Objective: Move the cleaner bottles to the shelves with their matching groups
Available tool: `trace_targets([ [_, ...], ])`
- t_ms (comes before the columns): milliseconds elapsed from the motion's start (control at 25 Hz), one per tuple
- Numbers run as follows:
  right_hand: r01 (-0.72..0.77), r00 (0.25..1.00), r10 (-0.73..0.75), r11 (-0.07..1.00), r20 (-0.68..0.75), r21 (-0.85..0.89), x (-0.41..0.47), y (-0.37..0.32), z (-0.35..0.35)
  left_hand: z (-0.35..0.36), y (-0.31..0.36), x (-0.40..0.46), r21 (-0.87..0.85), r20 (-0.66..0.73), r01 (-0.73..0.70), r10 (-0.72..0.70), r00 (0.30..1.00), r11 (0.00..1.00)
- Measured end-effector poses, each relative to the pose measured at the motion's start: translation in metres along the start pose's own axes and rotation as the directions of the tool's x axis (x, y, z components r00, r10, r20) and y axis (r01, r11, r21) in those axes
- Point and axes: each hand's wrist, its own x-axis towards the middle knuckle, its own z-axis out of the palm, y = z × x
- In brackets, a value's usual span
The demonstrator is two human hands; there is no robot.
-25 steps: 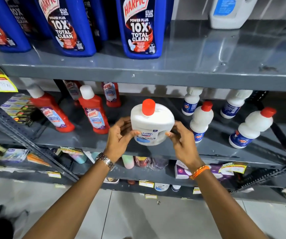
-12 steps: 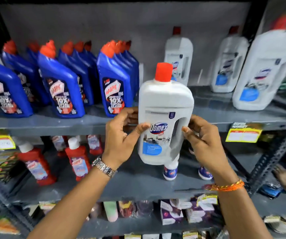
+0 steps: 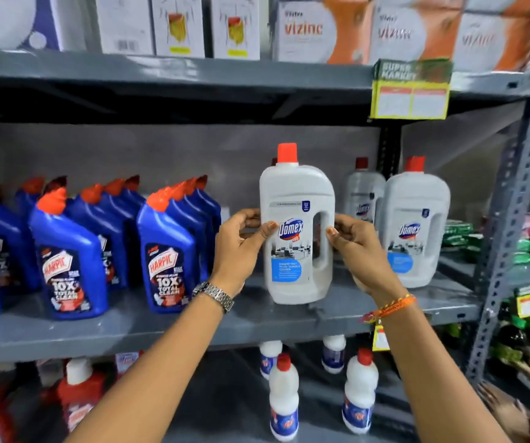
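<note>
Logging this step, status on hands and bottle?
Both hands, left and right, grip Domex bottle. Upright at middle shelf, beside matching Domex bottles. Nothing blocking.

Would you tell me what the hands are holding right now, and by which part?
Both hands grip the white Domex bottle at mid-body: left hand on its left side, right hand at the handle side.

Bright, even light falls from above onto the grey metal shelf [image 3: 161, 318], leaving a deep shadow band under the upper grey shelf board [image 3: 177, 103]. Soft glare sheens the blue plastic bottles with orange caps [image 3: 69, 251]. The white and orange cartons [image 3: 330, 30] up top are motion-blurred, and the wide lens bows the perforated grey upright [image 3: 513, 219] at the right edge.
</note>
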Motion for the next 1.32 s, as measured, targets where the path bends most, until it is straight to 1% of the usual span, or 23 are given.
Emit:
trace_targets([
  [120,-0.022,1.000,0.021,0.999,-0.007,-0.028,0.020,0.016,-0.003,0.011,-0.012,0.018,0.015,-0.011,0.005,-0.004,1.000,1.000],
  [280,-0.057,0.998,0.056,0.998,-0.015,-0.012,0.029,0.037,-0.006,0.018,-0.026,0.026,0.009,-0.007,0.044,-0.044,0.999,0.999],
  [480,-0.075,0.997,0.075,0.997,-0.017,-0.027,0.039,0.045,-0.004,0.019,-0.034,0.033,0.020,-0.030,0.074,-0.073,0.997,0.997],
  [640,-0.089,0.996,0.089,0.995,-0.022,-0.035,0.041,0.047,-0.002,0.019,-0.035,0.033,0.032,-0.020,0.098,-0.098,0.995,0.995],
  [880,-0.082,0.997,0.082,0.996,-0.007,-0.045,0.037,0.048,-0.002,0.019,-0.032,0.028,0.095,-0.007,0.094,-0.094,0.996,0.991],
  [1080,-0.094,0.996,0.093,0.995,-0.011,-0.038,0.035,0.042,-0.001,0.021,-0.028,0.026,0.143,-0.028,0.093,-0.090,0.996,0.985],
  [1200,-0.105,0.994,0.104,0.993,-0.011,-0.048,0.034,0.040,0.000,0.022,-0.023,0.023,0.170,-0.029,0.122,-0.119,0.993,0.978],
  [1280,-0.130,0.991,0.129,0.991,-0.021,-0.045,0.034,0.037,0.000,0.023,-0.015,0.018,0.227,-0.042,0.138,-0.132,0.990,0.964],
  [1320,-0.121,0.992,0.120,0.992,-0.027,-0.041,0.030,0.037,0.001,0.021,-0.016,0.011,0.257,-0.045,0.107,-0.099,0.994,0.961],
])
